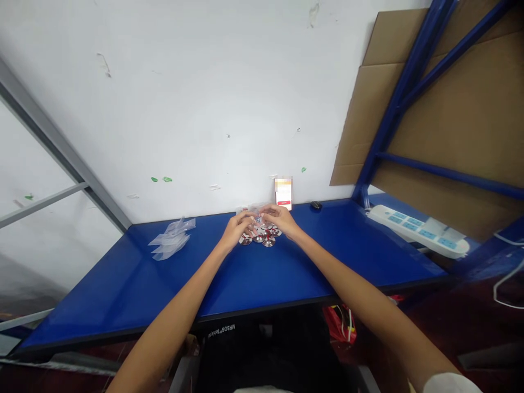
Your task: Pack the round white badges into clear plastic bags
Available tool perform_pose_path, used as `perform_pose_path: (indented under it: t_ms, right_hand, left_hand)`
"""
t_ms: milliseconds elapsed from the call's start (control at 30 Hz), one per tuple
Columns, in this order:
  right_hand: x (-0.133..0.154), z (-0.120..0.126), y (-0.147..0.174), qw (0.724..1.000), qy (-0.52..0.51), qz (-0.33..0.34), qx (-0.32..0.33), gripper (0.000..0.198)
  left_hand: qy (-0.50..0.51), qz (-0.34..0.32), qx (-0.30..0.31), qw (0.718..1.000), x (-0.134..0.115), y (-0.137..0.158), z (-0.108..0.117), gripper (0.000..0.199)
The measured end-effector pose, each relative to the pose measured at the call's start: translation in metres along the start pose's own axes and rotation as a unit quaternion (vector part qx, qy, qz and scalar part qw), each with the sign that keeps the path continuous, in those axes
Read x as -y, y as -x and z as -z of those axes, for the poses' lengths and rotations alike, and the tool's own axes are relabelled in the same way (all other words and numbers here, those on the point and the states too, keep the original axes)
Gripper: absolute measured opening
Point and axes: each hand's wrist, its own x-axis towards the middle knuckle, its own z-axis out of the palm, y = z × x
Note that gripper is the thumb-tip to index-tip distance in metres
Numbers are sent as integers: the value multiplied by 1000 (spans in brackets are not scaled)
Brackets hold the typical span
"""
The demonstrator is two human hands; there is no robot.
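Observation:
My left hand (238, 227) and my right hand (280, 219) are close together near the back of the blue table, fingers bent in a pinch. Between them is a small clear plastic bag (257, 220), a side of it in each hand. What sits inside the bag is too small to make out. Just below my fingers lies a pile of shiny round pieces in silver, red and white, like button badges (268, 241). My fingers hide part of this pile, and more clear plastic shows behind them.
Several flat clear bags (172, 240) lie on the blue table (262, 278) at the left. A lit phone (284, 192) leans on the white wall behind my hands. A small black object (316, 206) lies right of it, and a white power strip (417, 230) farther right.

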Motion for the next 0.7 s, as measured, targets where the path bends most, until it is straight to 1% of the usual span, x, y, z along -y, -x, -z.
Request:
perform_pose_path:
  t_ms: [67,133,200,333,500,567,700]
  right_hand:
    - [-1,0,0,1000,-4,-3,-17,33]
    - [-3,2,-1,1000,-4,-10,-23,34]
    - [-4,3,-1,1000,2,-16,-26,36]
    - [-2,4,0,1000,4,-16,-18,38]
    - [-1,3,2,998,-4,-31,52,46]
    - [-5,2,2,997,10,-28,65,43]
    - [-8,0,2,998,17,-23,54,34]
  left_hand:
    - [-7,-23,30,999,-1,2,1,50]
    - [-34,-45,35,998,1,2,1,55]
    - [-53,-47,11,997,5,0,0,51]
    - [-48,-26,-36,998,13,-4,0,37]
    - [-33,-30,-70,997,15,-5,3,31]
    - [-26,-32,-79,996,16,-5,4,31]
    - [-28,-27,-67,997,16,-6,5,31]
